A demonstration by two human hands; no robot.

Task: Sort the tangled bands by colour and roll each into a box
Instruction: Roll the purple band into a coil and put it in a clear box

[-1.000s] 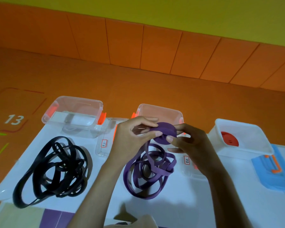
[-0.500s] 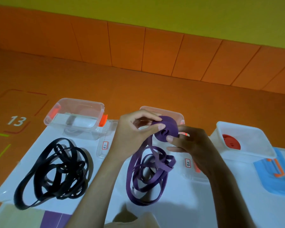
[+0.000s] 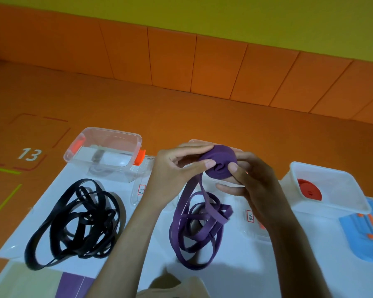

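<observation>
Winding a flat purple elastic band into a tight purple roll (image 3: 221, 162), the person is holding it in the air over the far middle of the white table surface (image 3: 267, 265). The left hand (image 3: 170, 175) is pinching the roll's left side between thumb and fingers, while the right hand (image 3: 254, 190) is gripping its right side. The unwound tail is dropping from the roll's underside towards the near edge into the purple tangle (image 3: 198, 229) lying below, nearer the left hand.

Yellow wall (image 3: 246, 16) up top, orange panels (image 3: 170, 61) beneath. Orange floor (image 3: 138, 108) all around, marked 13 (image 3: 29, 154) inside a red outline off the far left corner of the table (image 3: 323, 237). Even light.
</observation>
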